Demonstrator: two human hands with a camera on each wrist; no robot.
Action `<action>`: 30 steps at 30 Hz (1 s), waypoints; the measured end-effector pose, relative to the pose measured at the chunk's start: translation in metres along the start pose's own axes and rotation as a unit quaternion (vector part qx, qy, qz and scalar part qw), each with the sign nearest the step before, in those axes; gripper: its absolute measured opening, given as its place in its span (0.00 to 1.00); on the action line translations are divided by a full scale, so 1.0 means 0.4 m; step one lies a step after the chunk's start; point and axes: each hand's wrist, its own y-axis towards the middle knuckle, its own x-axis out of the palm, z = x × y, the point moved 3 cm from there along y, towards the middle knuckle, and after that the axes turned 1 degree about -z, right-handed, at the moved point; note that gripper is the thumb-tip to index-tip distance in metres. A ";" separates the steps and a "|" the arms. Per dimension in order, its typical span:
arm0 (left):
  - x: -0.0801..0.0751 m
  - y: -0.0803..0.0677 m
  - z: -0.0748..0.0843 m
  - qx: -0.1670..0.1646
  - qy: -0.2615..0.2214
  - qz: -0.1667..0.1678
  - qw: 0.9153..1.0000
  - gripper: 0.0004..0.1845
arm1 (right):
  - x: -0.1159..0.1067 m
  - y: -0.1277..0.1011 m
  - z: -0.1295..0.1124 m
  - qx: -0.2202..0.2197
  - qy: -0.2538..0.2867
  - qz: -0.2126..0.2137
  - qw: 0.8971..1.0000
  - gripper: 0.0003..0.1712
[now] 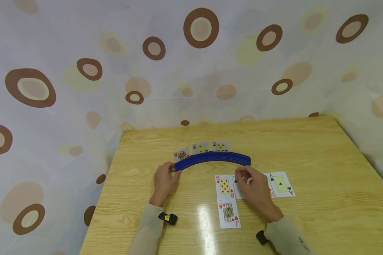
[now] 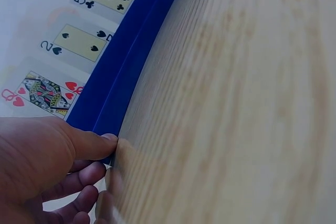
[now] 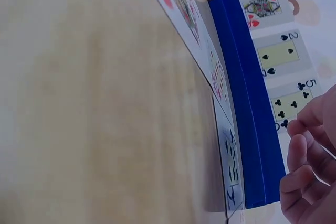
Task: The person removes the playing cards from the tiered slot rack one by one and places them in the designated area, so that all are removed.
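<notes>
My left hand [image 1: 165, 180] pinches the left end of a curved blue card holder [image 1: 212, 156] between thumb and fingers. Upright in the holder stand a queen of hearts [image 1: 181, 154], a two of spades [image 2: 79, 42] and a five of clubs [image 3: 292, 103]. Above the row of face-up cards is my right hand [image 1: 255, 187], its fingers loosely bent and no card visible between them. It partly covers a black-suited card [image 1: 238, 191] and a red ten [image 1: 271, 191]. An eight of diamonds [image 1: 225, 186] and an ace of clubs [image 1: 281, 184] lie at the row's ends.
A jack of hearts [image 1: 228, 213] lies just below the eight, toward the near side. Everything rests on a light wooden table [image 1: 332, 170]. Patterned cloth [image 1: 210, 71] with brown rings hangs behind the table and at its sides.
</notes>
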 end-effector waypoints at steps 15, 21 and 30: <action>0.004 0.003 -0.008 0.002 0.000 0.005 1.000 0.13 | 0.020 0.153 0.059 0.019 0.044 -0.001 0.999 0.21; 0.003 0.001 -0.004 0.006 0.002 0.005 1.000 0.13 | 0.035 0.172 0.054 0.046 0.046 -0.024 0.998 0.15; 0.004 0.000 -0.005 0.009 0.012 0.010 1.000 0.13 | 0.046 0.182 0.045 0.046 0.035 -0.027 0.998 0.09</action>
